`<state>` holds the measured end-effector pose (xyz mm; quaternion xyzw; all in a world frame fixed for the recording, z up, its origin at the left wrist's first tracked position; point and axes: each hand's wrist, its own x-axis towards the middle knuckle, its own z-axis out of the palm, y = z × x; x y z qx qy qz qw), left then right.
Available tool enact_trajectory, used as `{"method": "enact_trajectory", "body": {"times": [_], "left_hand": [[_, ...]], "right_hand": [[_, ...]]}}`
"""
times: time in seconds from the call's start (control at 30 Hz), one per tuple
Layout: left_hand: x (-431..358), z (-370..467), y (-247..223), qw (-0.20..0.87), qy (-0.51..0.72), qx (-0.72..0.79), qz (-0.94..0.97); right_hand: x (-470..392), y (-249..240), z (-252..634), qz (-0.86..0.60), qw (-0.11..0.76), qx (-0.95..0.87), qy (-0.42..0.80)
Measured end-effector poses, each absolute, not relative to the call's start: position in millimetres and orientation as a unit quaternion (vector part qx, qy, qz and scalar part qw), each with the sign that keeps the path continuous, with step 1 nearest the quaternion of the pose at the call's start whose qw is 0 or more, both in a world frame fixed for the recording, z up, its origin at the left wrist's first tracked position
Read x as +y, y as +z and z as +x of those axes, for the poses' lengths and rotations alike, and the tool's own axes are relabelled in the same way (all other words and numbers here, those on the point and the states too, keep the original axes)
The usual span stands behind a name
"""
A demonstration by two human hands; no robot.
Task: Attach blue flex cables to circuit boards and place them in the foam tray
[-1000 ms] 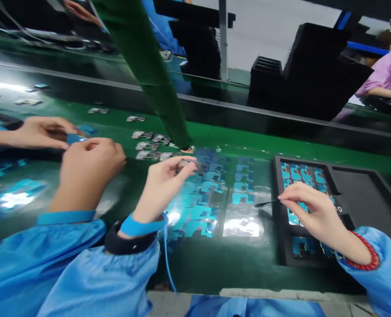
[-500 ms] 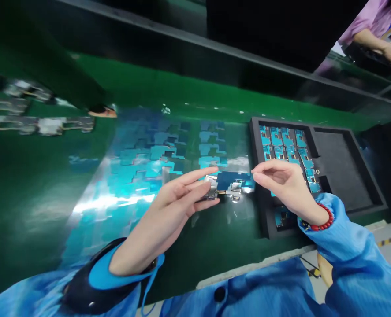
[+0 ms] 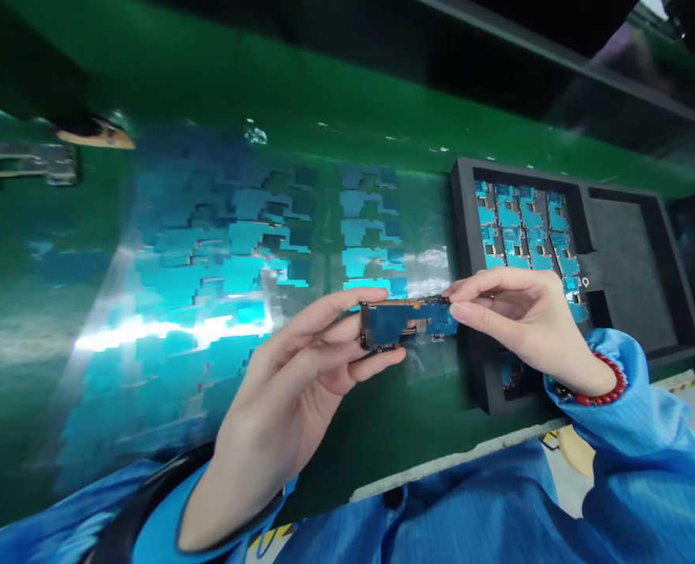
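A circuit board with blue film (image 3: pixel 389 323) is held up between my two hands, just above the green surface. My left hand (image 3: pixel 305 368) grips its left end, with fingers along the top and below the bottom edge. The thumb and forefinger of my right hand (image 3: pixel 512 313) pinch its right end. Behind the hands, several blue film pieces (image 3: pixel 235 243) lie in rows on a shiny sheet, with a narrower column of them (image 3: pixel 362 231) to the right.
At the right stands a black foam tray (image 3: pixel 470 345), its left compartment holding several blue-covered boards (image 3: pixel 507 211). More boards (image 3: pixel 59 164) lie at the far left near a brownish object (image 3: pixel 97 135). A dark ledge (image 3: pixel 500 55) crosses the back.
The board has turned from its silvery parts to a blue-covered face, and both hands now grip it. The view has shifted, so the person at the upper right is mostly out of sight.
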<state>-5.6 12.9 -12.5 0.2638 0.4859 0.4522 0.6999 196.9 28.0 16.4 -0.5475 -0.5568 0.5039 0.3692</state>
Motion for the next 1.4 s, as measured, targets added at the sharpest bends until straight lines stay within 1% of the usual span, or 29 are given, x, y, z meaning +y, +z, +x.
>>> {"method": "enact_trajectory", "body": {"times": [0.4,0.7,0.93,1.1,1.4], "left_hand": [[4.8,-2.2,-14.0,0.678,0.475,0.486,0.280],[2.7,0.2,-10.3,0.678,0.471,0.492,0.278],[1.0,-0.9,-10.4,0.666,0.477,0.500,0.282],[-0.3,-3.2,-12.1,0.670,0.471,0.489,0.300],[-4.1,-0.8,-12.3,0.681,0.505,0.438,0.299]], "right_hand": [[25.4,13.8,194.9,-0.552,0.373,-0.577,0.473],[23.9,14.4,192.5,-0.544,0.389,-0.569,0.479],[23.2,13.7,193.4,-0.552,0.376,-0.575,0.474],[23.4,14.1,192.6,-0.545,0.384,-0.576,0.474],[24.8,12.4,191.5,-0.515,0.404,-0.586,0.478]]}}
